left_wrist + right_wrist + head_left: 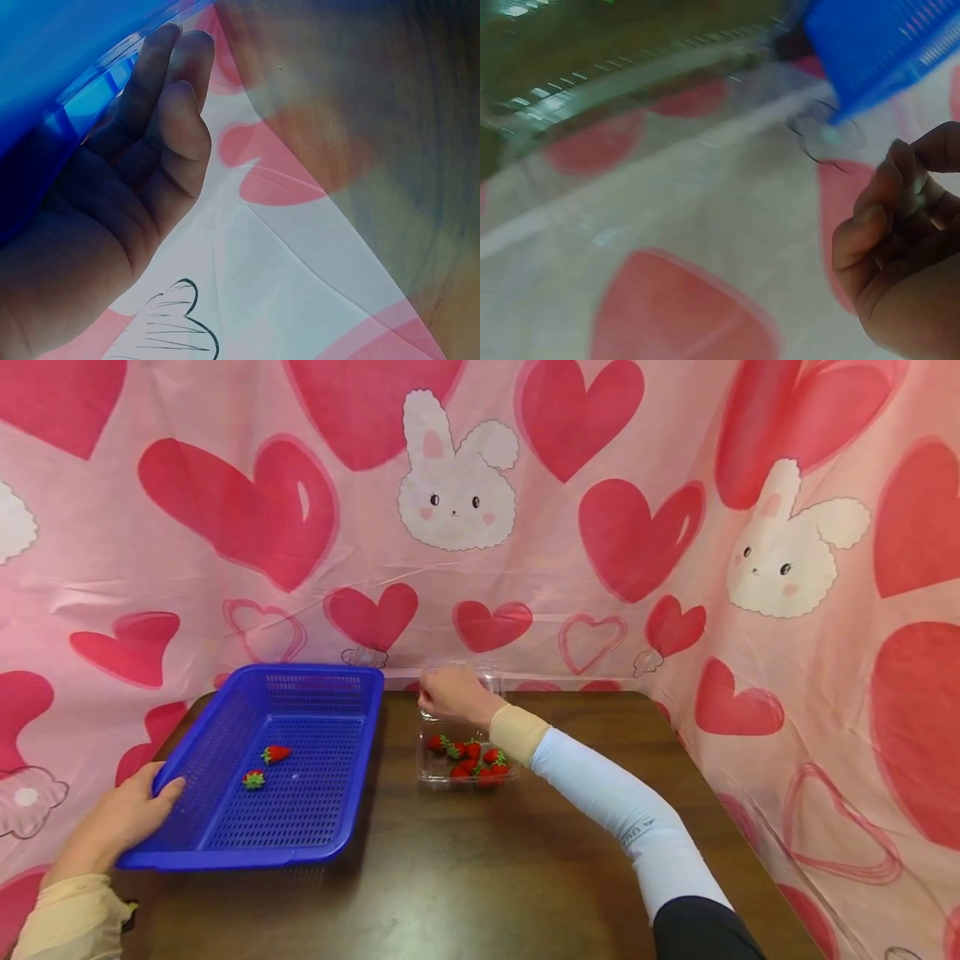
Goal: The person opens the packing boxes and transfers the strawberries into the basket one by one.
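Observation:
A blue plastic basket [360, 760] stands tilted at the left, with two strawberries [276, 753] on its perforated floor. My left hand [138, 810] grips the basket's near left side, thumb over the rim; in the left wrist view its fingers [184, 135] lie curled against the outer wall. A clear plastic box [427, 775] with several strawberries [472, 750] sits mid-table, its lid [491, 677] raised at the back. In front of that lid is my right hand [459, 695], apart from the fruit. Its fingers [862, 236] bend loosely toward the thumb, and no held thing shows.
The brown wooden table [465, 868] ends at the back against a pink cloth [540, 552] printed with hearts and rabbits. The same cloth hangs down the right side. Bare tabletop lies in front of the box.

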Tool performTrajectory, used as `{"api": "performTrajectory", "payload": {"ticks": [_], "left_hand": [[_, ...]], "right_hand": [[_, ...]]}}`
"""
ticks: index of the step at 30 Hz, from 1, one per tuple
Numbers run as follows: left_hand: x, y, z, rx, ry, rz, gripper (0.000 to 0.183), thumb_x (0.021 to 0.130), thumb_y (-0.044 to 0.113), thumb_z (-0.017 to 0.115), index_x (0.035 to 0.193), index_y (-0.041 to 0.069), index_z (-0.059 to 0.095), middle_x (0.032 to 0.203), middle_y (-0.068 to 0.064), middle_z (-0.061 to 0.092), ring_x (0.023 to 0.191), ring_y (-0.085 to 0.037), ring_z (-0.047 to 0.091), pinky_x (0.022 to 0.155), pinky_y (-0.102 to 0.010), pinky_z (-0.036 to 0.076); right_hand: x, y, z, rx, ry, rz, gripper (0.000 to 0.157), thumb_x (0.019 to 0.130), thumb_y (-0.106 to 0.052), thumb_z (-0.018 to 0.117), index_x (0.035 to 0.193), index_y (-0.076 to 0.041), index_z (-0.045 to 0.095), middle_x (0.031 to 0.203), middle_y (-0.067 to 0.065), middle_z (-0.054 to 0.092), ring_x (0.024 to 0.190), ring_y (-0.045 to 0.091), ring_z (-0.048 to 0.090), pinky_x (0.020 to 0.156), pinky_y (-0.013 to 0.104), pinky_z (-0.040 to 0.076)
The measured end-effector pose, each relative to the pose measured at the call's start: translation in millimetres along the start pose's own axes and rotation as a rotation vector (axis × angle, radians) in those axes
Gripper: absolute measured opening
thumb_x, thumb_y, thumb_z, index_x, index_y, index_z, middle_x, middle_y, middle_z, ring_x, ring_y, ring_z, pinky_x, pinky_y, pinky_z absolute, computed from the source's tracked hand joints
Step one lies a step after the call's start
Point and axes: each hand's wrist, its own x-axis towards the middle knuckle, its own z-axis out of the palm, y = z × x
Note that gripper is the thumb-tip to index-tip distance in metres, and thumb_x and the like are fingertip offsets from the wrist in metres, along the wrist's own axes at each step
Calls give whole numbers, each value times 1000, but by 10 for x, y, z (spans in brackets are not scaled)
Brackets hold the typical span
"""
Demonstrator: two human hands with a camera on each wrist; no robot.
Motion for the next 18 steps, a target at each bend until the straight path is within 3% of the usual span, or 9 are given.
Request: {"api": "performTrajectory", "payload": {"ticks": [3, 9, 13, 18], "left_hand": [[14, 3, 1, -8, 16, 13, 57, 102, 29, 44, 131, -18, 32, 113, -48, 49, 89, -58, 56, 74, -62, 47], [17, -54, -11, -9, 30, 22, 57, 102, 29, 44, 130, -19, 32, 111, -48, 50, 89, -59, 56, 73, -62, 48], [16, -63, -15, 0, 29, 21, 57, 101, 29, 45, 130, -19, 33, 112, -48, 49, 91, -60, 55, 74, -63, 47], [24, -45, -2, 1, 0, 16, 62, 102, 34, 44, 133, -18, 31, 116, -48, 48, 93, -60, 54, 76, -64, 46]], "right_hand": [[-91, 53, 131, 30, -91, 16, 16, 91, -22, 57, 79, -12, 62, 60, 0, 56, 59, 19, 57, 55, 35, 54], [-188, 56, 311, 111, -386, 88, 13, 92, -26, 61, 84, -17, 63, 72, -3, 59, 69, 15, 55, 63, 36, 54], [-234, 31, 417, 120, -461, 79, 15, 92, -29, 66, 100, -17, 67, 83, -3, 65, 75, 14, 58, 70, 38, 56], [-274, -10, 537, 53, -491, 99, 14, 90, -29, 66, 96, -17, 65, 85, 1, 68, 76, 20, 64, 67, 40, 56]]}}
